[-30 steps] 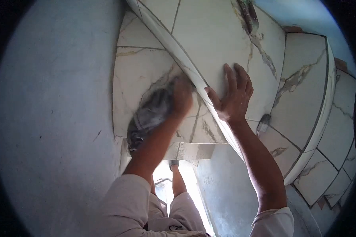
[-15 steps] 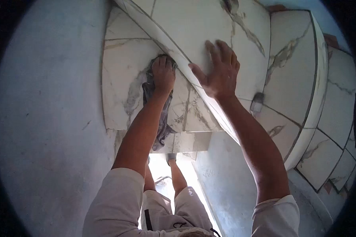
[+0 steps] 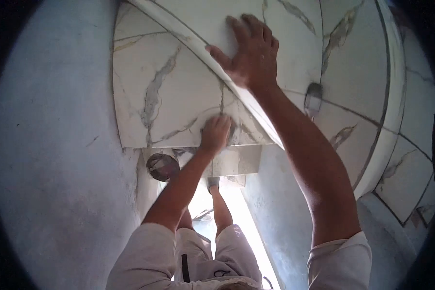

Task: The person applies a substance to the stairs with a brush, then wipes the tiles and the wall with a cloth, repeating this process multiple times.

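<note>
My left hand (image 3: 216,134) presses down near the front edge of the lower marble-patterned tile step (image 3: 174,101), its fingers curled. A dark grey cloth (image 3: 232,126) shows only in small part beside the fingers; the rest is hidden under the hand and arm. Fingers spread, my right hand (image 3: 253,55) lies on the higher tile step (image 3: 295,58), its thumb close to the pale rounded edge. Nothing is held in it.
A brush-like tool (image 3: 313,99) with a dark end lies on the higher step, right of my right forearm. Below the lower step's left front is a dark round container (image 3: 163,166). A bluish wall (image 3: 58,121) rises at left, and more curved tile steps (image 3: 401,159) continue at right.
My left hand has moved down and right to the step's front edge, and the cloth now shows far less. My right hand appears farther up and left. The round container has come into view.
</note>
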`<control>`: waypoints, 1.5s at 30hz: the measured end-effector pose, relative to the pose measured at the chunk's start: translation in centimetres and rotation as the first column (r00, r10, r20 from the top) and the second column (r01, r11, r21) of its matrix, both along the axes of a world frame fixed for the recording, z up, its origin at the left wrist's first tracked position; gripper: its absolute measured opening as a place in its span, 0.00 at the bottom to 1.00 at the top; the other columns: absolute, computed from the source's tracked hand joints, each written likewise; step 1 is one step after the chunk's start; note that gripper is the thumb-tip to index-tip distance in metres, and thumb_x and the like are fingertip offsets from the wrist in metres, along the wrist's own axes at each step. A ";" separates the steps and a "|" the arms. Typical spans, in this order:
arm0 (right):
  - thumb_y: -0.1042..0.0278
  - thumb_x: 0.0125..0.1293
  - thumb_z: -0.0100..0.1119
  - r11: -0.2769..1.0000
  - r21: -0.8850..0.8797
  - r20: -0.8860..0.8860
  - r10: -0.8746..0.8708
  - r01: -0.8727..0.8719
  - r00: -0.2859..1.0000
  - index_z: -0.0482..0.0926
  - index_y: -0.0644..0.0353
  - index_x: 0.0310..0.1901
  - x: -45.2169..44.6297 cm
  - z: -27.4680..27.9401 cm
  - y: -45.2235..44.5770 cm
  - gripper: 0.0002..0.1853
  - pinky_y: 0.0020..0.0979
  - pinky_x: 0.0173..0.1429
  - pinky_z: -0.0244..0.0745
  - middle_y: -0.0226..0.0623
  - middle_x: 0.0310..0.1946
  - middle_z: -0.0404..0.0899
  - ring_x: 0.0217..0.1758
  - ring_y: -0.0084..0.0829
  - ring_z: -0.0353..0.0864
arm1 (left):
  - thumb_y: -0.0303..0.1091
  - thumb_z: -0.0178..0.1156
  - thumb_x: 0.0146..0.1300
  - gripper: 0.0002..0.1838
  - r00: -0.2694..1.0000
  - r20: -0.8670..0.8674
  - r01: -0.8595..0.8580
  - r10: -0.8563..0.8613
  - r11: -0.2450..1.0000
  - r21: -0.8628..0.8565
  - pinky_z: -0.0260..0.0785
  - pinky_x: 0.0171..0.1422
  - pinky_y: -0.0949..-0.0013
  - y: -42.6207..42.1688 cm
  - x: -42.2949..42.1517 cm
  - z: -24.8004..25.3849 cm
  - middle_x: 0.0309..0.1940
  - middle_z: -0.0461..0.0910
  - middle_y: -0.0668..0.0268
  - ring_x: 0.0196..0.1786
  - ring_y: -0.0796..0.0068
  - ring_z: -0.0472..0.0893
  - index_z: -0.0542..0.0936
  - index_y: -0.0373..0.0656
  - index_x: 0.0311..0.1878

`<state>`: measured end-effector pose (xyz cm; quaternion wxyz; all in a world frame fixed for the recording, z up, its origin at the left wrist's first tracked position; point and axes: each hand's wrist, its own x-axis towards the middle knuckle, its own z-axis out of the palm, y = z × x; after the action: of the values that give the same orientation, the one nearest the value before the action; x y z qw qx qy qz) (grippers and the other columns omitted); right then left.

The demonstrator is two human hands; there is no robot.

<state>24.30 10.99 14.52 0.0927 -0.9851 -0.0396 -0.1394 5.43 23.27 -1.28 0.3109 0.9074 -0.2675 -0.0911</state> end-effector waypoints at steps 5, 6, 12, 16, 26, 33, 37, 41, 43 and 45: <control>0.40 0.62 0.58 0.999 0.049 0.023 0.006 -0.007 1.000 0.73 0.60 0.61 -0.6 0.4 -0.5 0.35 0.50 0.68 0.59 0.51 0.62 0.67 0.68 0.47 0.64 | 0.32 0.64 0.54 0.23 0.968 0.134 -0.221 0.211 0.973 0.065 0.63 0.65 0.50 -2.7 6.5 -2.1 0.54 0.75 0.54 0.60 0.51 0.72 0.76 0.37 0.54; 0.45 0.66 0.57 0.999 0.043 -0.020 0.017 -0.016 1.000 0.69 0.66 0.63 -0.9 1.0 -0.2 0.34 0.50 0.73 0.56 0.54 0.65 0.64 0.70 0.47 0.61 | 0.32 0.64 0.54 0.23 0.968 0.121 -0.223 0.221 0.975 0.002 0.63 0.66 0.49 -2.4 6.6 -2.1 0.54 0.75 0.53 0.60 0.49 0.72 0.75 0.37 0.54; 0.66 0.55 0.68 0.914 0.325 0.534 0.034 -0.242 0.845 0.80 0.54 0.52 -9.7 -1.0 1.5 0.21 0.43 0.55 0.72 0.46 0.47 0.74 0.53 0.46 0.74 | 0.30 0.66 0.53 0.24 0.977 0.117 -0.174 0.176 0.984 -0.025 0.63 0.65 0.51 0.2 -4.9 -1.5 0.55 0.75 0.51 0.59 0.47 0.72 0.75 0.36 0.54; 0.66 0.56 0.69 0.621 0.670 -0.178 -0.398 0.407 0.900 0.79 0.59 0.52 -25.5 -8.6 4.1 0.20 0.45 0.58 0.71 0.46 0.50 0.73 0.55 0.50 0.74 | 0.29 0.69 0.50 0.29 0.971 0.033 -0.218 0.237 0.935 -0.278 0.63 0.66 0.49 1.0 -6.6 -0.7 0.55 0.74 0.48 0.61 0.46 0.70 0.72 0.36 0.56; 0.67 0.57 0.63 0.726 0.389 -0.322 -0.470 0.567 0.822 0.82 0.60 0.40 -28.3 -14.1 6.9 0.11 0.44 0.58 0.67 0.45 0.44 0.77 0.50 0.48 0.74 | 0.33 0.74 0.42 0.44 0.987 -0.059 -0.158 0.151 0.977 -0.144 0.54 0.71 0.47 6.5 -10.4 -0.6 0.63 0.68 0.50 0.67 0.49 0.66 0.67 0.37 0.65; 0.69 0.59 0.59 0.859 0.300 -0.115 -0.398 0.414 0.910 0.78 0.62 0.32 -21.6 -15.6 5.4 0.05 0.47 0.48 0.68 0.44 0.35 0.77 0.43 0.48 0.73 | 0.32 0.68 0.45 0.30 0.972 0.053 -0.228 0.229 0.973 -0.035 0.61 0.61 0.49 3.0 -3.7 -0.5 0.52 0.73 0.57 0.54 0.52 0.71 0.76 0.41 0.56; 0.70 0.58 0.59 0.808 0.354 -0.214 -0.420 0.471 0.882 0.77 0.62 0.30 -26.8 -16.5 5.9 0.05 0.48 0.45 0.67 0.45 0.32 0.76 0.38 0.48 0.73 | 0.30 0.66 0.48 0.25 0.970 -0.003 -0.244 0.245 0.967 0.080 0.61 0.59 0.51 4.1 -9.3 -1.0 0.51 0.73 0.59 0.53 0.52 0.71 0.78 0.43 0.53; 0.71 0.57 0.60 0.800 0.382 -0.167 -0.432 0.463 0.886 0.77 0.62 0.27 -26.0 -15.9 6.4 0.05 0.47 0.45 0.66 0.47 0.30 0.76 0.37 0.50 0.73 | 0.30 0.66 0.47 0.24 0.969 0.035 -0.246 0.246 0.969 -0.023 0.62 0.55 0.49 4.2 -9.5 -0.9 0.49 0.74 0.58 0.52 0.51 0.71 0.78 0.43 0.52; 0.70 0.58 0.60 0.818 0.335 -0.140 -0.448 0.468 0.883 0.77 0.62 0.26 -21.3 -16.9 4.9 0.07 0.47 0.45 0.66 0.49 0.30 0.77 0.38 0.50 0.74 | 0.31 0.62 0.50 0.19 0.968 -0.003 -0.248 0.250 0.964 0.094 0.63 0.53 0.53 2.6 -3.5 0.6 0.44 0.76 0.64 0.50 0.58 0.73 0.78 0.45 0.48; 0.68 0.59 0.60 0.800 0.386 -0.149 -0.438 0.460 0.887 0.77 0.63 0.26 -19.6 -16.6 4.4 0.08 0.47 0.44 0.66 0.49 0.30 0.77 0.37 0.50 0.74 | 0.30 0.62 0.50 0.16 0.970 0.068 -0.236 0.233 0.971 0.037 0.63 0.50 0.56 2.3 -2.0 -0.5 0.40 0.75 0.64 0.47 0.59 0.73 0.79 0.45 0.45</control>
<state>4.74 15.41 -2.07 0.2629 -0.9276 0.2273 -0.1366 3.44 25.57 -1.81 0.2904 0.9419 -0.1658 -0.0312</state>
